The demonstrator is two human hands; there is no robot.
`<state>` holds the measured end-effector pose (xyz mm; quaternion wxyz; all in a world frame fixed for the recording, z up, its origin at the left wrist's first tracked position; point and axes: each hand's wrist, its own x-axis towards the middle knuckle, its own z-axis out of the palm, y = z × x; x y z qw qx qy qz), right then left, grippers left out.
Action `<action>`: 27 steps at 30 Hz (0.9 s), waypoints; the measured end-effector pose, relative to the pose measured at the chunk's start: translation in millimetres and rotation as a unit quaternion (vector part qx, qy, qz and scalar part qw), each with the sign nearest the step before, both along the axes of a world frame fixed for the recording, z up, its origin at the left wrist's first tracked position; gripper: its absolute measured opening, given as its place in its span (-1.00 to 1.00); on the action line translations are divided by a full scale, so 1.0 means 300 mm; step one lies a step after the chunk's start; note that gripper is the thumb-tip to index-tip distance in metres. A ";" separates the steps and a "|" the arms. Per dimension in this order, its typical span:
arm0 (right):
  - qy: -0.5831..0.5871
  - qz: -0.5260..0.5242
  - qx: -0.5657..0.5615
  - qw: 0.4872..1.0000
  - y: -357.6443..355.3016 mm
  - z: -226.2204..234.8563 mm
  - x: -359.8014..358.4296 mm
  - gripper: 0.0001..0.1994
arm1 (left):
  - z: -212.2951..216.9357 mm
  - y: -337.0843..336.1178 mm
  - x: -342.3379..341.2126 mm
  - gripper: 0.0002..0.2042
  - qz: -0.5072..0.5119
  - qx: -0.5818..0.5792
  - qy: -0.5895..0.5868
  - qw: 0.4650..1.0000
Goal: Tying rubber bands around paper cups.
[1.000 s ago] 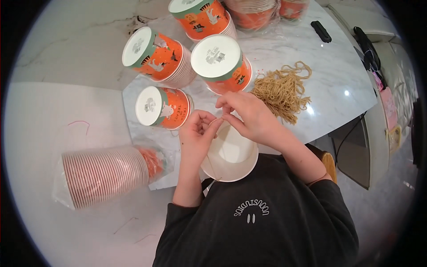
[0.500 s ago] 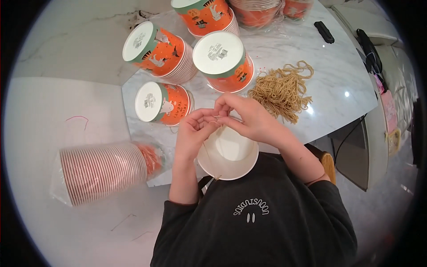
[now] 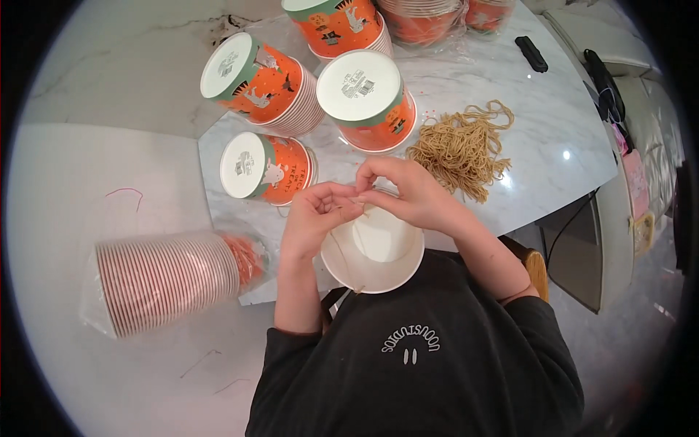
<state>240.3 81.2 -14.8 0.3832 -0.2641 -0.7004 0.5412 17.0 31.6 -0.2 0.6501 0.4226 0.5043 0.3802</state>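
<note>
A white paper bucket (image 3: 397, 273) rests against my front at the table's near edge, its open mouth facing up. A thin tan cord (image 3: 358, 290) shows at its near rim, and strands cross the opening toward my fingers. Over the far rim, my left hand (image 3: 317, 217) pinches the cord between thumb and fingertips. My right hand (image 3: 409, 193) meets it there, thumb and index finger closed on the cord too. The exact knot or hole between the fingertips is hidden. Past my right hand lies a loose heap of tan cords (image 3: 462, 153).
Upside-down stacks of orange buckets (image 3: 360, 87) stand beyond my hands, with another stack (image 3: 266, 167) at the left. A bagged stack of buckets (image 3: 167, 284) lies left of the marble table (image 3: 561, 131). A black box-cutter-like object (image 3: 531, 54) is at the far right.
My fingertips have shifted slightly, the right hand a little to the right and the left hand a bit lower. Both still pinch the cord over the bucket.
</note>
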 end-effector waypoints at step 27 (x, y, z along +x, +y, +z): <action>-0.090 -0.134 0.189 0.969 -0.076 -0.023 -0.032 -0.91 | -0.006 0.002 0.037 -0.94 0.076 0.071 0.070 0.992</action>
